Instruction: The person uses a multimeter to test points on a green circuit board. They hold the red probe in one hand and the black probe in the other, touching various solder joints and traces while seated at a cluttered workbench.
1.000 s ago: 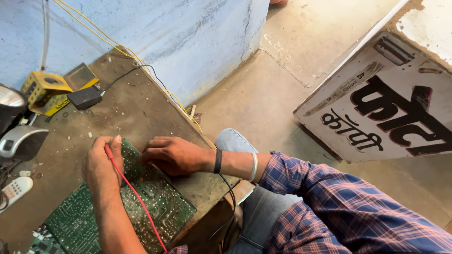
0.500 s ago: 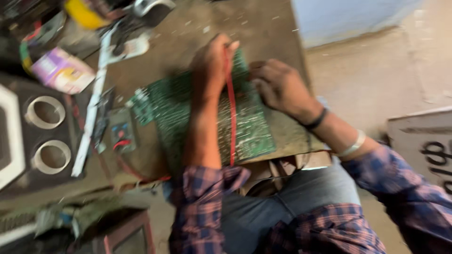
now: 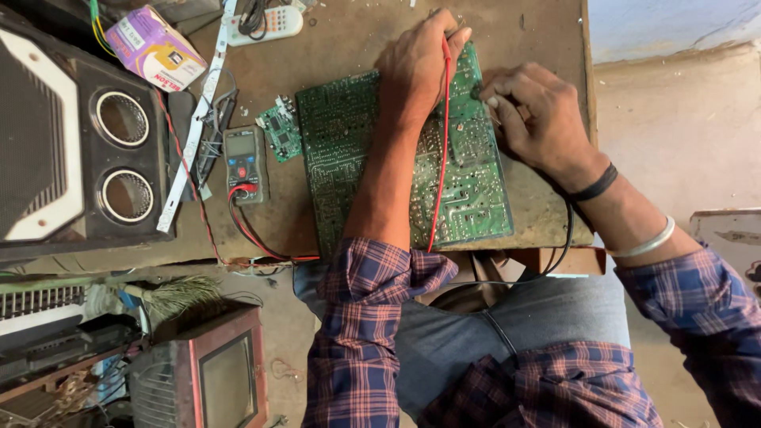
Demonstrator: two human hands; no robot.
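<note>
Steadied since half a second ago, view sharper, both hands further onto the board. At far left, a black speaker cabinet (image 3: 79,135); beside it a white LED strip (image 3: 194,127), then a small multimeter (image 3: 244,165). At centre, a large green circuit board (image 3: 349,135) flat on the worn table (image 3: 547,230). Left hand (image 3: 416,67) bent at the wrist, clamped on the red probe lead (image 3: 438,174) at upper centre. Right hand (image 3: 539,119) curled, fingertips pinched together on something too small to tell. Likely risk: probe tip slipping, bridging solder joints.
</note>
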